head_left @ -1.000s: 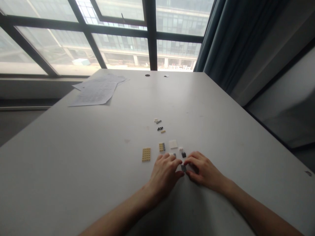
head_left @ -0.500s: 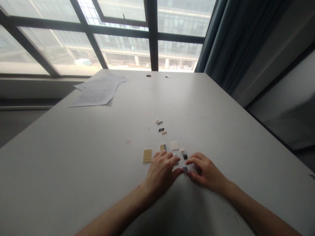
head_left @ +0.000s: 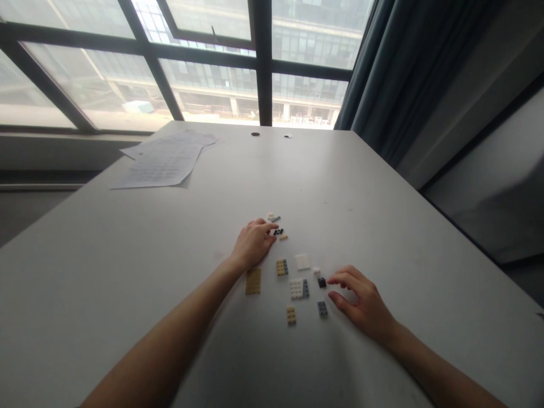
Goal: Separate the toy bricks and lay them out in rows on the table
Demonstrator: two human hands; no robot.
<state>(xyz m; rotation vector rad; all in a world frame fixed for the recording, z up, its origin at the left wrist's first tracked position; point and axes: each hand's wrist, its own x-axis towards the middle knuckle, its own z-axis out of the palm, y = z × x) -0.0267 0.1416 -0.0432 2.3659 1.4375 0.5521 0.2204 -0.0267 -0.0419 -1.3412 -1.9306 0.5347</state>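
"What is the left hand point(head_left: 254, 243) doing?"

"It is curving over the table point(head_left: 361, 226), index finger and thumb parting slightly beside the black bits point(head_left: 278, 232). I'm failing to tell whether it is pinching or even touching them"

"And the right hand point(head_left: 359, 294)?"

"That 1 is resting open and empty, thumb and fingers spreading apart. Its fingertips are pointing at the black brick point(head_left: 322, 282), lying just beside them"

"What is lying around the left hand?"

"A small tan strip point(head_left: 283, 237) is sitting just beside the black bits, and a gray bar point(head_left: 276, 219) is lying beyond them. Under the wrist's near side, a flat tan plate point(head_left: 254, 283) is showing"

"And between the 2 hands?"

"A tan-and-gray block point(head_left: 282, 267), a white tile point(head_left: 303, 262) and a white-and-gray block point(head_left: 300, 289) are lying there, while a gray block point(head_left: 322, 309) is sitting nearer the person"
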